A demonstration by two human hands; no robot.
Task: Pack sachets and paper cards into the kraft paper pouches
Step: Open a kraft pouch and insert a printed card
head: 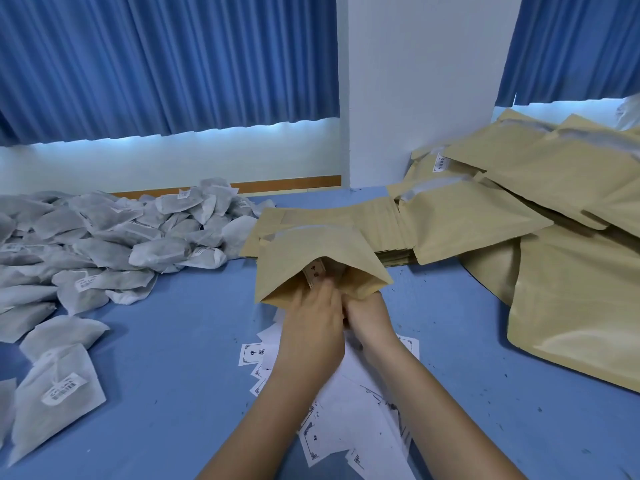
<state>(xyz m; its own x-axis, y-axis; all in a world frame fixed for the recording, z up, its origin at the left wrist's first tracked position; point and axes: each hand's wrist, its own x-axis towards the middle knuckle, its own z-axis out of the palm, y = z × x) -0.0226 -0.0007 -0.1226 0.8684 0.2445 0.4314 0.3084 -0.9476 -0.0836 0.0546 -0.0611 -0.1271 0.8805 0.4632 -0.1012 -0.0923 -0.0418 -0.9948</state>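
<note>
An open kraft paper pouch (313, 252) lies in the middle of the blue table, its mouth turned toward me. A folded paper card (316, 273) with printed characters sticks partly into the mouth. My left hand (311, 327) reaches into the opening and pinches the card with its fingertips. Close beside it, my right hand (369, 315) grips the pouch's right lip, its fingertips hidden inside. A heap of white sachets (104, 237) with small labels covers the table's left. Loose paper cards (346, 410) lie under my forearms.
A stack of flat pouches (388, 230) sits just behind the open one. Many larger kraft pouches (554, 209) pile up at the right. The blue table (173, 358) ends at a white wall and pillar (415, 98) with blue curtains above.
</note>
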